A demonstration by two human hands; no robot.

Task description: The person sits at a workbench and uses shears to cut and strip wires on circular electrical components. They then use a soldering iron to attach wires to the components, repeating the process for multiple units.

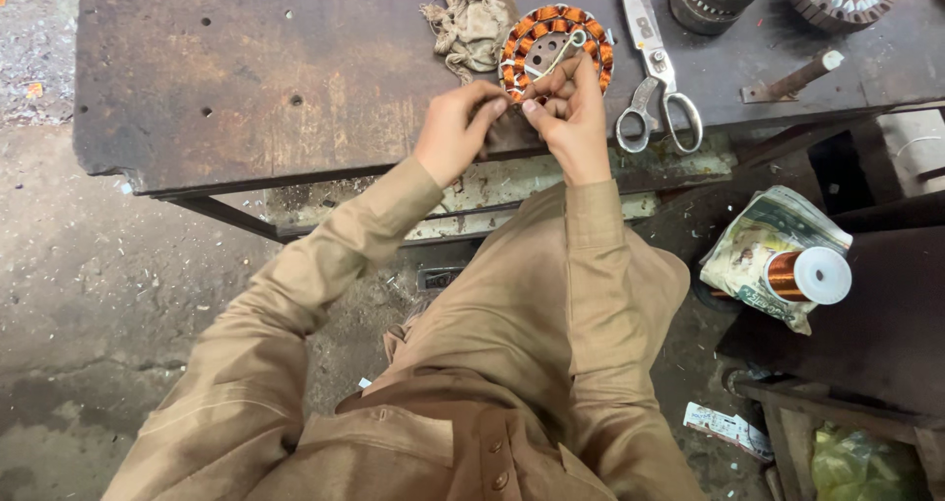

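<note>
A round stator (554, 48) wound with copper-coloured coils is held at the near edge of the dark tabletop (246, 68), in the upper middle of the frame. Coils are seen on all the poles that show, so the winding is judged to be largely in place; what is left appears to be the handling of the wire ends at the lower rim, though the fine wire itself is too small to be made out. A pale sleeve or lead is seen lying across the centre of the stator.

The left hand (455, 127) is closed in a pinch, its fingertips pressed together at the lower left rim of the stator. The right hand (569, 112) is likewise closed, its grip set on the lower rim, with one finger raised against the coils.

Scissors (653, 68) lie just right of the stator, a rag (475, 19) just left of it. A spool of copper wire (807, 275) rests on a wrapper at the right of the frame.
</note>
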